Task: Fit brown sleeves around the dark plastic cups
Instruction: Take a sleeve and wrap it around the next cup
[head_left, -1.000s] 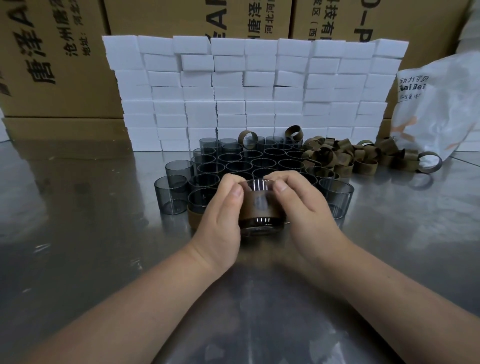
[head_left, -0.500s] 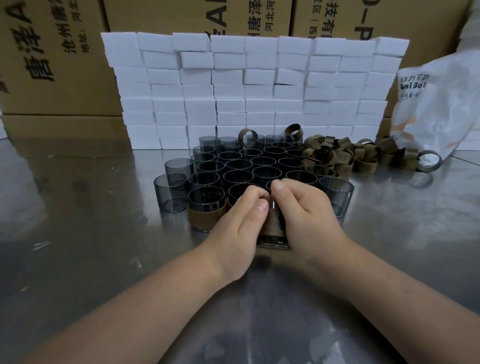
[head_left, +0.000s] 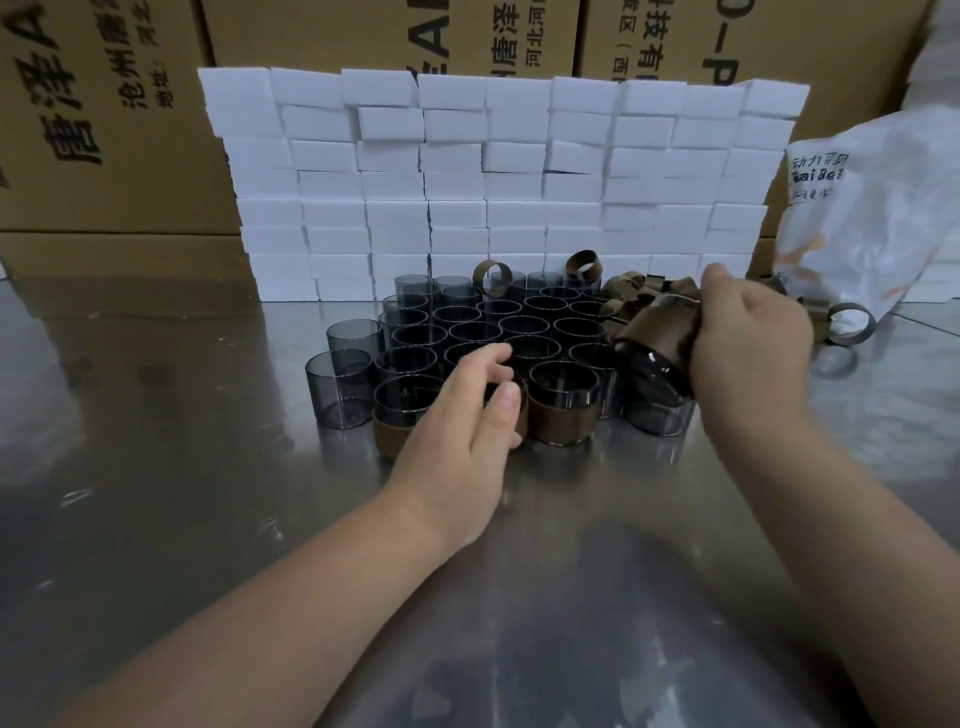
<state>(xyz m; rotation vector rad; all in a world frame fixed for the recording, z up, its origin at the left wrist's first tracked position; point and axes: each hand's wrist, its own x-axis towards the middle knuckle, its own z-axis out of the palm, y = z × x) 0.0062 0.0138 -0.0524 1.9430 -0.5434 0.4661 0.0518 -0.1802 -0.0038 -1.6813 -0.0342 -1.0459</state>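
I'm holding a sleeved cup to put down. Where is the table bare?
Bare table lies left of the cup cluster and in front of the sleeved cups. Crowded to the right: loose sleeves up to the white bag.

Steel bench, a wall of white blocks, cartons behind.

Under and around my left hand (head_left: 457, 415) and right hand (head_left: 748, 338) runs a brushed steel table top (head_left: 156, 467), dull and smeared, throwing back soft pale patches of light. Straight beyond both hands stands a neat wall of white foam blocks (head_left: 498, 171), stacked in courses on the table. Behind it, and out past my left hand, rise brown cardboard cartons (head_left: 114, 171) printed with black Chinese characters. Beyond my right hand a crumpled white plastic bag (head_left: 872, 218) with printed lettering slumps just beside the end of the blocks.
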